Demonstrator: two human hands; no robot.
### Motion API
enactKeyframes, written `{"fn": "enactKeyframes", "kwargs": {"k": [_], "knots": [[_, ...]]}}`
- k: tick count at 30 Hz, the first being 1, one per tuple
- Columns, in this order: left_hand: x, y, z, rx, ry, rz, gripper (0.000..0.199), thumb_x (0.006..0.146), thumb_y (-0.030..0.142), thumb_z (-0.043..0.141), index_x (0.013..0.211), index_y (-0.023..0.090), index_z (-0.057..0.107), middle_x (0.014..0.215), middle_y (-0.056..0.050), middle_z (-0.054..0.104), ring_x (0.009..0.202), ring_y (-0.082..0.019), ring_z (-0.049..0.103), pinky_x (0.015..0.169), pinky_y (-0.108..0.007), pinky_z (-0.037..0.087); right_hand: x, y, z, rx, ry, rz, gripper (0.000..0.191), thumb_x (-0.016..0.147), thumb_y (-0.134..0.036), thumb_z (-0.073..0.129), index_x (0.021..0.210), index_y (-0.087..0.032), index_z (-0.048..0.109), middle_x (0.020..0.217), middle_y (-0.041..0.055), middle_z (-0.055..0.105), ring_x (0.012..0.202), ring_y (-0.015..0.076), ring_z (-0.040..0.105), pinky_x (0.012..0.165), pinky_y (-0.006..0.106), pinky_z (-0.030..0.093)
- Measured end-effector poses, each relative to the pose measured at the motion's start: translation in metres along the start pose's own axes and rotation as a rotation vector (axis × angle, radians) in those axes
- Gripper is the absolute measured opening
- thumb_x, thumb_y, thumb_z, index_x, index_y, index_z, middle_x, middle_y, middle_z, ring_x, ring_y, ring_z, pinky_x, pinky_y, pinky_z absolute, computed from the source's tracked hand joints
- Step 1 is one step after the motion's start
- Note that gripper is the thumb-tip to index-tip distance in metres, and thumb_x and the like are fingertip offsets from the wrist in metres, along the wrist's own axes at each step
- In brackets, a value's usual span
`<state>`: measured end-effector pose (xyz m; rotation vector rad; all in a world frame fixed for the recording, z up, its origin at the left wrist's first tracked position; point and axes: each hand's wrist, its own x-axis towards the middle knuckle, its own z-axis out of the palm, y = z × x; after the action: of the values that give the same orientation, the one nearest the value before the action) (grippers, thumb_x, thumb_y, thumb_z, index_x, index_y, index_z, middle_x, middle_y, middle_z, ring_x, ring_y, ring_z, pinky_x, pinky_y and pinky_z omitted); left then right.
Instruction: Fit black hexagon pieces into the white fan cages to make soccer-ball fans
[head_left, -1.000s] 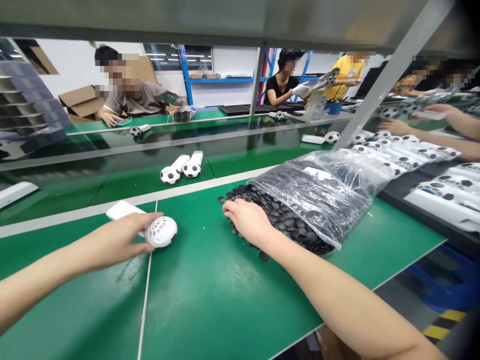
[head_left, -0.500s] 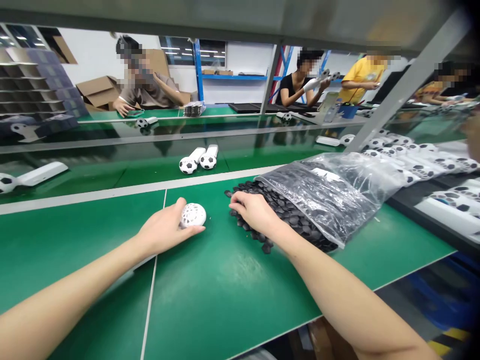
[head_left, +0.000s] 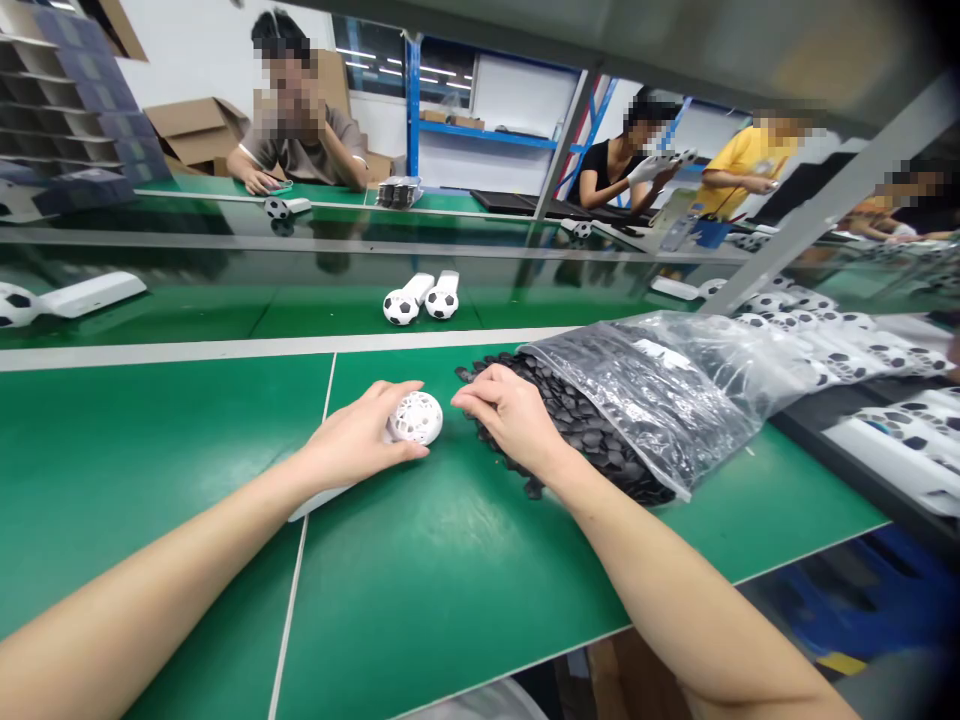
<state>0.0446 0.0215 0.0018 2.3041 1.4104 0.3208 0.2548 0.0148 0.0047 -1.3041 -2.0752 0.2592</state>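
A white device with a round, openwork football-shaped head point(head_left: 417, 418) lies under my left hand point(head_left: 367, 432), whose thumb and fingers grip it from the left. Its white handle shows beneath my wrist. My right hand point(head_left: 506, 410) is pinched at the left edge of a pile of small black pieces point(head_left: 577, 425); whatever sits between its fingertips is too small to make out. The black pieces spill from the mouth of a clear plastic bag point(head_left: 660, 395) on the green table point(head_left: 420, 580).
Two finished-looking football devices point(head_left: 421, 298) stand beyond the pale strip, another point(head_left: 82, 295) at far left. A black tray point(head_left: 862, 450) with white devices is at right. A slanted metal post point(head_left: 810, 195) rises there. Several people sit or stand across the line.
My left hand and the white device have moved right, closer to my right hand. My right hand has shifted slightly off the black pieces, still pinched. The camera view has tilted.
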Motion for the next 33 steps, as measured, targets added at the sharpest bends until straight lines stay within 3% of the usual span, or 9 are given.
{"fn": "enactKeyframes", "kwargs": {"k": [5,10,14,19,22,25,27,30,33], "knots": [[0.000,0.001,0.001,0.018,0.022,0.000,0.071,0.069,0.054,0.057,0.132,0.034,0.031,0.128,-0.004,0.043,0.105,-0.028,0.053,0.075,-0.033,0.045,-0.003,-0.008,0.001,0.163,-0.046,-0.021,0.010,0.081,-0.016,0.058,0.088,-0.019,0.065,0.083,0.0000,0.065,0.078,0.0110,0.059,0.076,0.022,0.044],[0.000,0.003,0.001,0.006,0.023,0.009,0.070,0.070,0.055,0.056,0.131,0.031,0.033,0.126,-0.005,0.045,0.105,-0.027,0.052,0.076,-0.033,0.045,-0.008,-0.018,-0.001,0.251,-0.058,-0.081,0.008,0.081,-0.015,0.056,0.084,-0.019,0.063,0.082,0.0000,0.065,0.076,0.0111,0.059,0.073,0.023,0.046],[0.000,0.002,0.001,-0.003,0.027,0.018,0.070,0.069,0.056,0.056,0.131,0.032,0.033,0.126,-0.005,0.045,0.105,-0.027,0.052,0.077,-0.034,0.045,-0.011,-0.020,0.003,0.166,-0.117,-0.278,0.019,0.087,-0.015,0.047,0.088,-0.020,0.065,0.091,0.0034,0.064,0.086,0.0133,0.056,0.078,0.026,0.045],[-0.001,0.003,0.001,0.006,0.020,0.015,0.080,0.064,0.062,0.059,0.132,0.031,0.031,0.127,-0.005,0.045,0.105,-0.029,0.053,0.076,-0.035,0.046,-0.012,-0.024,0.017,-0.053,-0.170,-0.440,0.024,0.089,-0.015,0.040,0.091,-0.019,0.064,0.087,0.0046,0.065,0.079,0.0156,0.053,0.073,0.029,0.042],[-0.001,0.003,0.002,0.004,0.041,0.029,0.077,0.065,0.064,0.056,0.131,0.029,0.034,0.125,-0.006,0.046,0.105,-0.029,0.052,0.080,-0.036,0.045,-0.012,-0.024,0.023,-0.076,-0.156,-0.400,0.021,0.089,-0.019,0.041,0.095,-0.020,0.061,0.089,0.0048,0.064,0.084,0.0168,0.053,0.077,0.031,0.041],[-0.001,0.002,0.003,-0.009,0.060,0.050,0.070,0.069,0.061,0.055,0.129,0.029,0.036,0.120,-0.006,0.049,0.102,-0.027,0.053,0.082,-0.036,0.044,-0.012,-0.019,0.026,0.026,-0.074,-0.271,0.018,0.086,-0.023,0.050,0.101,-0.020,0.057,0.102,0.0071,0.060,0.097,0.0188,0.051,0.084,0.034,0.041],[0.000,0.001,0.004,-0.008,0.064,0.051,0.068,0.070,0.059,0.056,0.128,0.030,0.037,0.119,-0.005,0.049,0.100,-0.026,0.054,0.081,-0.036,0.044,-0.011,-0.014,0.026,0.115,-0.055,-0.164,0.029,0.081,-0.027,0.058,0.108,-0.019,0.052,0.112,0.0090,0.055,0.107,0.0204,0.047,0.088,0.035,0.041],[0.000,0.001,0.003,-0.008,0.064,0.045,0.067,0.069,0.056,0.057,0.127,0.030,0.038,0.118,-0.005,0.049,0.100,-0.026,0.054,0.080,-0.037,0.044,-0.010,-0.010,0.024,0.204,-0.154,-0.044,0.043,0.079,-0.031,0.060,0.117,-0.018,0.046,0.118,0.0100,0.052,0.110,0.0208,0.048,0.089,0.035,0.043],[0.000,0.004,0.002,-0.030,0.064,0.052,0.063,0.070,0.053,0.058,0.125,0.029,0.040,0.116,-0.004,0.051,0.098,-0.026,0.054,0.080,-0.036,0.044,-0.010,-0.014,0.022,0.253,-0.246,-0.025,0.040,0.083,-0.029,0.053,0.120,-0.018,0.043,0.120,0.0093,0.053,0.107,0.0193,0.051,0.090,0.035,0.042]]}}
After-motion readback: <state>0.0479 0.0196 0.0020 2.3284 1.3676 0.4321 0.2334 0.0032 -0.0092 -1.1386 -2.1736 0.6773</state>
